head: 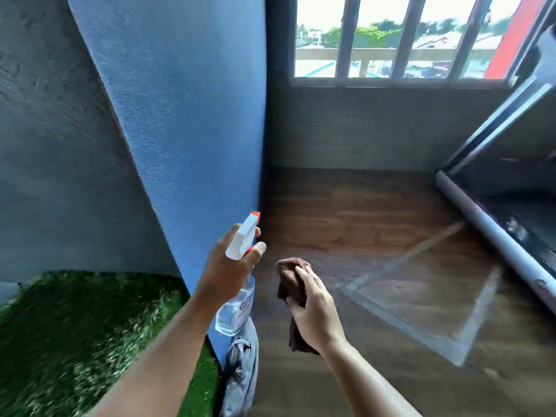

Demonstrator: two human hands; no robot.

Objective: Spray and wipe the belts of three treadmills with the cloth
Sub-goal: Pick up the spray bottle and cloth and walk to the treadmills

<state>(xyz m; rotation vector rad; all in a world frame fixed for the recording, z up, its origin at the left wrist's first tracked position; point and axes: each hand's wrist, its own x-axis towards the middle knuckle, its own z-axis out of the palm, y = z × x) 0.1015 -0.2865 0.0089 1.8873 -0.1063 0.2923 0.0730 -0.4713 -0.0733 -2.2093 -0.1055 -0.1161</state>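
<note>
Blue wall (186, 115), rough-textured, across left and centre, edge running down to the floor line. Grey wall (45, 130) to the left of it, blurred. Wood floor (346, 224), dark brown planks, centre to lower right. Artificial grass (75, 326) in the lower left corner, meeting the foot of the blue wall. Window (400, 37) with upright bars at top right, bright outside.

Treadmill (487, 233) at the right edge, only partly in view: grey side rail slanting down to the right, dark belt (529, 215) just inside the rail. Well apart from both hands. Pale taped outline (421, 320) on the floor between hands and treadmill. Grey fabric item (242, 371) low against the blue wall's edge, kind unclear.

Left hand (231, 266) raised in front of the blue wall's edge, fingers curled round the neck of a clear spray bottle (237, 308), just under the white spray head. Bottle upright, label partly visible, unreadable. Red nozzle tip (255, 214) aimed up and away.

Right hand (316, 308) just beside the left, over the floor, clutching a brown cloth (291, 281). Cloth bunched, one end above the fingers, the other hanging below the palm.
</note>
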